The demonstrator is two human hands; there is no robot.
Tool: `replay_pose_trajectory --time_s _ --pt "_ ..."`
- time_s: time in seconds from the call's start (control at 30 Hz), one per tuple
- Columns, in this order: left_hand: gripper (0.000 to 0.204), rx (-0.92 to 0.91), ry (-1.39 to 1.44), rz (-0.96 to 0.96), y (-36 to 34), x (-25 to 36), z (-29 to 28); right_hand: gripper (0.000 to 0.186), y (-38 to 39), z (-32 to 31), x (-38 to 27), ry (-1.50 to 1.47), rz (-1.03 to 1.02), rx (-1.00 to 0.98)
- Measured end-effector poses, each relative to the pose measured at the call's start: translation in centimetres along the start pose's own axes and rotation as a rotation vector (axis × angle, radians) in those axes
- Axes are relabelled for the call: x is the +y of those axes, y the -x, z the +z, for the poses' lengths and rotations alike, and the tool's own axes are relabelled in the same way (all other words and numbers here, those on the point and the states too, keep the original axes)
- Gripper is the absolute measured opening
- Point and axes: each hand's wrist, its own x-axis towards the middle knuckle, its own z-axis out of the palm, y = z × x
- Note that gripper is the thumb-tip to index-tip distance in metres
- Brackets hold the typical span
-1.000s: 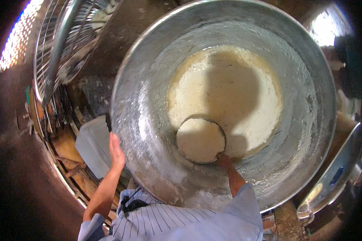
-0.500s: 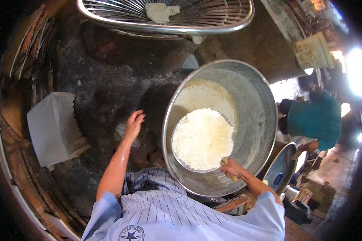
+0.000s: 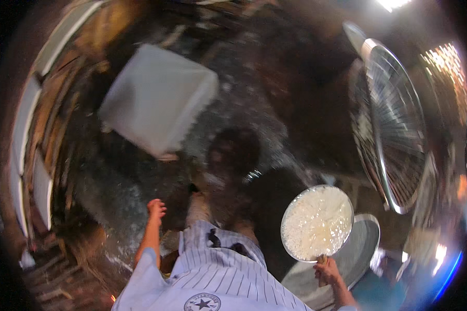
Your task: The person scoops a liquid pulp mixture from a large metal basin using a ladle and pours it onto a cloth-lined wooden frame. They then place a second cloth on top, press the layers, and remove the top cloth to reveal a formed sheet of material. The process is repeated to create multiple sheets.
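The right hand (image 3: pixel 328 270) has its fingers wrapped around a short, tan, stick-like handle (image 3: pixel 323 258), grasping it firmly. Just beyond those fingers, joined to the handle, is a round, shallow, thin-rimmed metal pan (image 3: pixel 284 239), filled nearly to its edge with a wet, lumpy, off-white mass (image 3: pixel 316 220) that glints in the light. Behind the pan and just beside the same fingers, a wide, round, grey metal tub (image 3: pixel 362 249) shows in part; whether pan and tub touch, I cannot tell. The left hand (image 3: pixel 156 208), well apart from the right, has its fingers loosely bent and released. Ahead of the left fingers, on the dark, wet-looking floor (image 3: pixel 233 93), stands a large, pale grey, box-shaped block (image 3: pixel 158 98). Farther ahead of the right fingers and to their right, a large, round, shiny metal basket (image 3: pixel 397 124) of thin bars stands tilted, its outline blurred.
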Motion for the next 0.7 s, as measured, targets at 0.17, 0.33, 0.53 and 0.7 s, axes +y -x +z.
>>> replay_pose_trajectory --time_s 0.17,0.33,0.53,0.7 --pt "0.029 -0.048 -0.014 -0.082 3.8 3.6 -0.7 0.014 -8.6 15.7 -12.8 0.017 -0.119 -0.157" --pt "0.033 -0.021 0.106 -0.112 4.5 4.9 -2.6 0.014 -24.6 34.9 -22.4 0.012 -0.443 -0.455" --pt "0.039 0.215 0.218 -0.154 7.0 3.0 -7.3 0.020 -32.1 59.9 -35.0 -0.243 -0.315 -0.602" --pt "0.027 0.397 0.437 -0.347 10.0 -6.8 -10.4 0.017 -37.0 72.7 -39.0 -0.183 -0.353 -0.727"
